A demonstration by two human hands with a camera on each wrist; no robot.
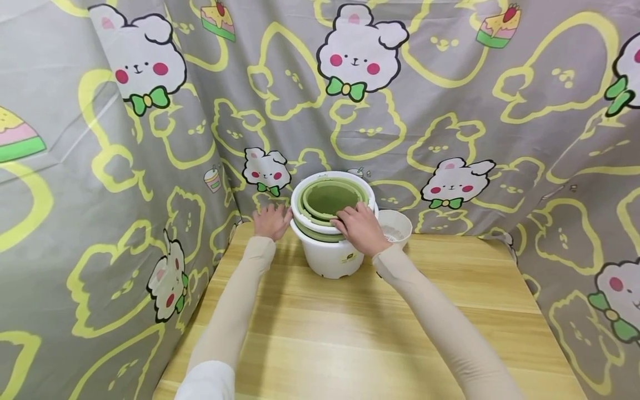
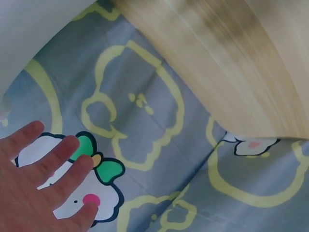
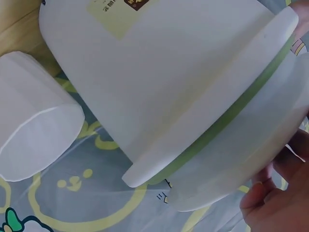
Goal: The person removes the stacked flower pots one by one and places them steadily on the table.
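A stack of nested flowerpots stands near the back of the table. The lower white flowerpot [image 1: 327, 258] carries a small label, and green rims [image 3: 227, 121] show between the layers. An upper white flowerpot [image 3: 231, 150] sits inside, with a green flowerpot [image 1: 332, 197] nested within it. My right hand [image 1: 365, 228] grips the front right of the upper white rim, fingers over the edge and thumb outside. By the left side of the stack is my left hand [image 1: 272, 222], its fingers spread in the left wrist view; whether it touches the rim is unclear.
Behind my right hand a small white pot [image 1: 397, 225] stands on the wooden table [image 1: 320, 333]. A grey curtain [image 1: 295, 128] with rabbit prints hangs close behind the stack and along both sides of the table.
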